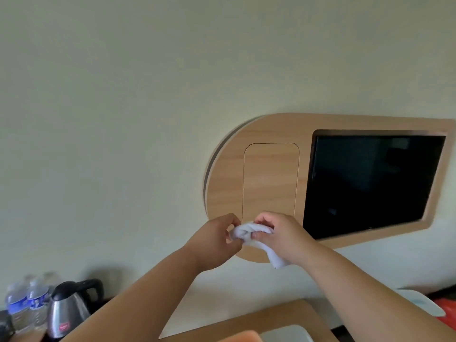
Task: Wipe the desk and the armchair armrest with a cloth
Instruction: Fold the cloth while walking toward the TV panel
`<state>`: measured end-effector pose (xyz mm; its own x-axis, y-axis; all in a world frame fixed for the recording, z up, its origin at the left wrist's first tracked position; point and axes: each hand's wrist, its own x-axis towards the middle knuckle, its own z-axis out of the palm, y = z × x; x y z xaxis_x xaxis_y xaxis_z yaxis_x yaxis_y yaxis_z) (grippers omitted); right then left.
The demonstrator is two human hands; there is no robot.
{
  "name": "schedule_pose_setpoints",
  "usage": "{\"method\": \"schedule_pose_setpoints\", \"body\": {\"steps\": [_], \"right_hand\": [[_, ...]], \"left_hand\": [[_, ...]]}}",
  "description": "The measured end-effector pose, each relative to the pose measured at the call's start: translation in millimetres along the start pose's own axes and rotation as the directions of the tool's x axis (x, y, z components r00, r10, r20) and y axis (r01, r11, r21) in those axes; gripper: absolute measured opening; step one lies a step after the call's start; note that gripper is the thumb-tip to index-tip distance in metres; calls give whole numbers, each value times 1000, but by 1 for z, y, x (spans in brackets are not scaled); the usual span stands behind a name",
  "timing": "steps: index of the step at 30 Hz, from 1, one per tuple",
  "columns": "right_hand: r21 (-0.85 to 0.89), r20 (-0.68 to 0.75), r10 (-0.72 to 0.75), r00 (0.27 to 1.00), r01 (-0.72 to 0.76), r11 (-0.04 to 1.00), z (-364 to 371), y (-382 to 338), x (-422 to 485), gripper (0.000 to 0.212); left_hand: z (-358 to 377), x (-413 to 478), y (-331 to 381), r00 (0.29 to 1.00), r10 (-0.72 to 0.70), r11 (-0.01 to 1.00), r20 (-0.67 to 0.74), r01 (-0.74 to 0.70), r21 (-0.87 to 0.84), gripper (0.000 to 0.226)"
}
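— Holding up a small white terry cloth (pixel 248 232), both hands are raised in front of the wall, well above the light wooden tabletop (pixel 283 314).
— How are the hands set?
— The left hand (pixel 217 239) pinches the bunched end with curled fingers. The right hand (pixel 278 236) grips the other end, thumb pressed on it, and a tail of cloth hangs below that palm.
— And behind them?
— A rounded light-wood wall panel (pixel 269 174) frames a black screen (pixel 370 183). Low on the left, a steel kettle with a black handle (pixel 67 309) stands just beside clear plastic water bottles with blue labels (pixel 27 302).
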<state>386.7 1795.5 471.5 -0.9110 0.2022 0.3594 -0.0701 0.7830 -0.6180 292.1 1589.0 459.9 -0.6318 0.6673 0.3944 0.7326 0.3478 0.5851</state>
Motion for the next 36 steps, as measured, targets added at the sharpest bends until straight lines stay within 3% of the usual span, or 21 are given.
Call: {"method": "schedule_pose_setpoints", "body": {"steps": [7,21,32,36], "right_hand": [[49,43,-113,993,111,993,9,16,66,8],[87,166,-169,971,157,984,40,77,158,14],[210,383,-240,892,169,963,129,183,156,14],[175,490,-193,850,121,977,187,245,131,12]], "left_hand": [[-8,37,-25,996,-62,997,-66,64,34,24],[18,100,-80,986,-140,980,-91,150,127,26],[133,70,-146,897,-421,883,-137,440,167,30],[205,42,-188,849,-524,837,-63,527,148,33]]}}
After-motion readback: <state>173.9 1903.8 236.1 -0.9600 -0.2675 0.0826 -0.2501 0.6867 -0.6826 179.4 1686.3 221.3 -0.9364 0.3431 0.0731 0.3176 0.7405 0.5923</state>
